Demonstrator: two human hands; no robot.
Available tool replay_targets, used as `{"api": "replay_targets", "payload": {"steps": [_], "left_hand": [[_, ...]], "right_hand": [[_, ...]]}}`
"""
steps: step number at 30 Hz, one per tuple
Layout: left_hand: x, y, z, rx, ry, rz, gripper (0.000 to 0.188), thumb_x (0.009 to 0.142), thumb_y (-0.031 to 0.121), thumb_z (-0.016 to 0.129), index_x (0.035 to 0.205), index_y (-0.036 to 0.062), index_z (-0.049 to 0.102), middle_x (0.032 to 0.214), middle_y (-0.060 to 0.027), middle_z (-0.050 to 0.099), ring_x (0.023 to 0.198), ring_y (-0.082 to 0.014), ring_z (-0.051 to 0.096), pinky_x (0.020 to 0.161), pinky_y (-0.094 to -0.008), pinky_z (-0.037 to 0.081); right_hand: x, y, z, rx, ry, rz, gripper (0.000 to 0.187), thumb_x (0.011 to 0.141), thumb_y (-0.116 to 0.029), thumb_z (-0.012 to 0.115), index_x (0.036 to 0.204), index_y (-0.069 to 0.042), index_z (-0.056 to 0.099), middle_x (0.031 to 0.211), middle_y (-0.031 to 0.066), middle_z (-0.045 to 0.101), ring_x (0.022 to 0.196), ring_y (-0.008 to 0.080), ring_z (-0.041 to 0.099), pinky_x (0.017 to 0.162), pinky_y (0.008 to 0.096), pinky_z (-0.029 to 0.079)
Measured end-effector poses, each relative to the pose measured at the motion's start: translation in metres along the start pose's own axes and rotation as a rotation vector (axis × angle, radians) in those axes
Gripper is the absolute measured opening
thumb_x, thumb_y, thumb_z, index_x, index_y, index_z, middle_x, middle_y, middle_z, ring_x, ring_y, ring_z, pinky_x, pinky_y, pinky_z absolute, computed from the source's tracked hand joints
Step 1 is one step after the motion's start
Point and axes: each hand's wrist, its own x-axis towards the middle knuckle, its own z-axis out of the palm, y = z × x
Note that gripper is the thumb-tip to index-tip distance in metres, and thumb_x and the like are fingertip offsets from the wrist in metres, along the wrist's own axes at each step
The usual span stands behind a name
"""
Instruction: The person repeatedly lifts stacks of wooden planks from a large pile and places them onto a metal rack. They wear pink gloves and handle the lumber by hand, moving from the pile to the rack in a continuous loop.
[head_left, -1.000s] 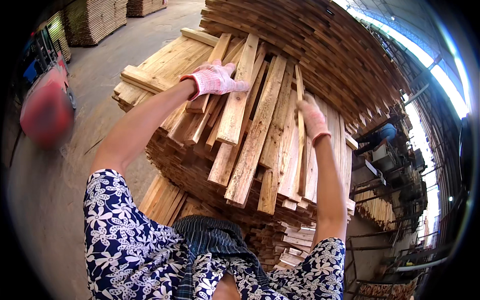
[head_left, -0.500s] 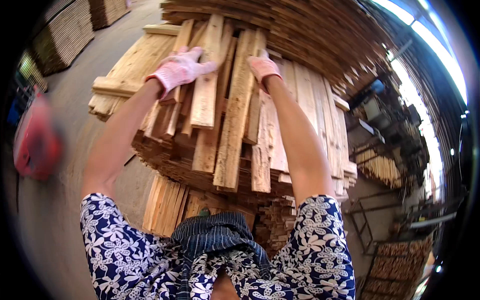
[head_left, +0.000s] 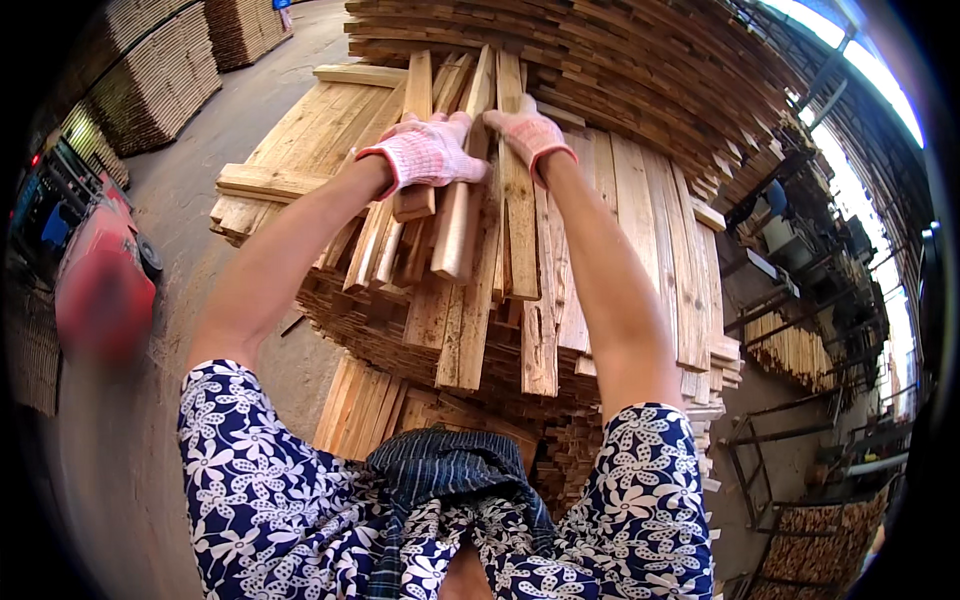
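My left hand (head_left: 428,152), in a pink and white knit glove, lies across several loose wooden planks, fingers curled over them. Its thumb hooks the far side of a narrow plank (head_left: 455,240) tipped onto its edge. Close by on the right, my right hand (head_left: 530,135), gloved alike, grips another plank (head_left: 519,240) from its right side, thumb over the top. More planks (head_left: 464,335) lie lengthwise beneath, their near ends uneven and jutting toward me. The undersides of the held planks and some fingertips are hidden.
A tall lumber stack (head_left: 600,60) rises just beyond my hands. Flat boards (head_left: 635,220) lie right, crosswise battens (head_left: 265,183) left. A red machine (head_left: 105,290) stands on the floor at left, with board stacks (head_left: 155,80) behind. Metal frames (head_left: 765,460) stand at right.
My hands have come closer together. The plank under my left hand has shifted right and tipped onto its edge. My right hand has a plank shifted beneath its thumb. The whole view has shifted slightly.
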Motion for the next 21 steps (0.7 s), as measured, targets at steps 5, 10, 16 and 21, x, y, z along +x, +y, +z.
{"api": "replay_targets", "payload": {"steps": [5, 10, 16, 21], "left_hand": [[-0.011, -0.070, 0.003, -0.375, 0.088, -0.060, 0.106, 0.081, 0.057, 0.076, 0.160, 0.0062, 0.027, 0.153, -0.0242, 0.044, 0.099, -0.0233, 0.048, 0.089, -0.0405, 0.048], [-0.035, -0.089, -0.004, -0.523, 0.018, -0.118, 0.105, 0.087, 0.061, 0.072, 0.160, 0.0013, 0.025, 0.158, -0.0267, 0.039, 0.146, -0.0368, 0.041, 0.120, -0.0412, 0.034], [-0.015, -0.089, 0.006, -0.476, 0.025, -0.145, 0.110, 0.082, 0.067, 0.072, 0.158, 0.0009, 0.028, 0.141, -0.0272, 0.057, 0.125, -0.0324, 0.061, 0.102, -0.0442, 0.051], [-0.035, -0.030, 0.005, 0.076, 0.048, -0.402, 0.085, 0.086, 0.051, 0.071, 0.156, 0.0171, 0.036, 0.150, -0.0274, 0.045, 0.134, -0.0472, 0.051, 0.109, -0.0571, 0.044]], "right_hand": [[-0.002, -0.010, -0.006, 0.012, -0.156, 0.163, 0.086, 0.086, -0.038, 0.068, 0.151, -0.001, 0.028, 0.134, 0.0349, 0.059, 0.126, 0.0452, 0.060, 0.104, 0.0466, 0.049], [-0.034, 0.047, -0.034, 0.544, -0.184, 0.087, 0.086, 0.085, -0.025, 0.069, 0.156, -0.001, 0.027, 0.121, 0.0259, 0.064, 0.106, 0.0326, 0.065, 0.090, 0.0416, 0.054], [-0.124, 0.136, -0.139, 0.714, -0.044, 0.008, 0.084, 0.086, -0.017, 0.075, 0.158, -0.005, 0.033, 0.132, 0.0165, 0.061, 0.111, 0.0242, 0.062, 0.094, 0.0348, 0.052], [-0.165, 0.223, -0.200, 0.759, -0.007, 0.214, 0.091, 0.086, -0.012, 0.076, 0.163, -0.012, 0.027, 0.131, 0.0133, 0.063, 0.105, 0.0229, 0.064, 0.095, 0.0343, 0.053]]}}
